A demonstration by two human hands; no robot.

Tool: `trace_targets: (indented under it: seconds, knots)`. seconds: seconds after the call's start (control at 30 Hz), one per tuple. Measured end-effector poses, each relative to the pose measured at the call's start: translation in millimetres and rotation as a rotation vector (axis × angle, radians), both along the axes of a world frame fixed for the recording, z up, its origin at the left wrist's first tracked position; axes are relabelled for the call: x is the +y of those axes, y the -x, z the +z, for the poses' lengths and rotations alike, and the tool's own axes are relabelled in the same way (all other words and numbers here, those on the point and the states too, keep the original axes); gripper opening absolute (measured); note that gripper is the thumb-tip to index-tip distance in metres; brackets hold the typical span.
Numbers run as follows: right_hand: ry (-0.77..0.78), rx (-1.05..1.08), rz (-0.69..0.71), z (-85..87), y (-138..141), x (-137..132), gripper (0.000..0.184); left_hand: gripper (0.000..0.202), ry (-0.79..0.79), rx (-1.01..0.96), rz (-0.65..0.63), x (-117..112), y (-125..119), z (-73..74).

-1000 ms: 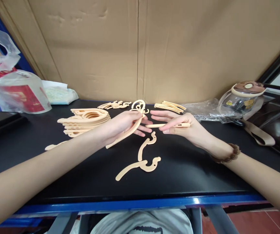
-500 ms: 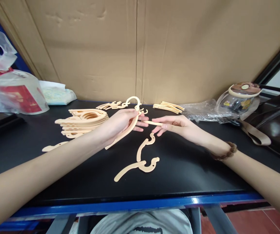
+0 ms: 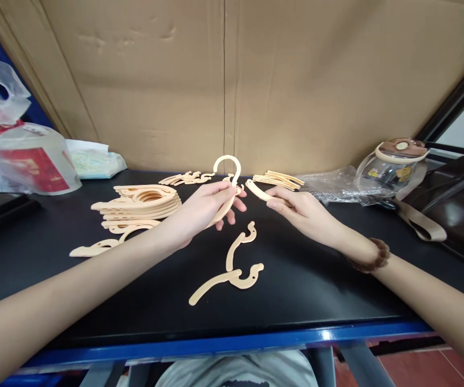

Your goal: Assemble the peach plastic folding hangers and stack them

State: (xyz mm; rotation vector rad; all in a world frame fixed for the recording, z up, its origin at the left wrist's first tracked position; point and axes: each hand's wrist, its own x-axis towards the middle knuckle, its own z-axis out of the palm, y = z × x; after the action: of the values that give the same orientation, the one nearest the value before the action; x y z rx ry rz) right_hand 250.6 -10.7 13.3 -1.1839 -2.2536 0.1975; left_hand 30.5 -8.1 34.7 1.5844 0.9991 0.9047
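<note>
Above the table, my left hand point(image 3: 211, 207) is closed on a cream plastic hanger piece point(image 3: 237, 171), its curved hook rising over the thumb and an arm slanting down behind the fingers. My right hand point(image 3: 296, 207) pinches a separate curved hanger arm point(image 3: 258, 190), whose free end points at the hook piece with a small gap between them. On the table below lie two hook-and-arm pairs, a nearer one point(image 3: 215, 285) and a farther one point(image 3: 235, 250). A stack of folded hangers point(image 3: 138, 204) sits left of my left hand, partly hidden by my forearm.
Loose hook pieces point(image 3: 187, 177) and a pile of hanger arms point(image 3: 278, 179) lie at the back. A clear plastic bag point(image 3: 332, 183), a bottle point(image 3: 401, 164) and a dark bag point(image 3: 457, 199) are on the right. Tissues point(image 3: 97, 161) and a carrier bag point(image 3: 34, 156) stand left, before cardboard.
The right hand has turned the hanger arm so its free end tilts up and away from the left fingers. The hook piece in the left hand has rotated and shifted slightly right.
</note>
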Motion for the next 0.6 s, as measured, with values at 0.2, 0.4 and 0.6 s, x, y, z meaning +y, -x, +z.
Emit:
trace_targets:
  seconds: [0.2, 0.4, 0.6]
  knots:
    - [-0.172, -0.155, 0.075, -5.4, -5.5, 9.8, 0.026, 0.021, -0.029, 0.083, 0.036, 3.3, 3.4, -1.5]
    - [-0.238, -0.179, 0.059, -6.8, -8.8, 11.6, 0.026, 0.020, 0.020, 0.054, -0.006, 5.3, 2.5, -7.5]
    - [-0.255, -0.128, 0.039, -4.6, -9.0, 10.9, 0.025, 0.021, 0.012, 0.039, 0.043, 2.2, 2.4, 0.7]
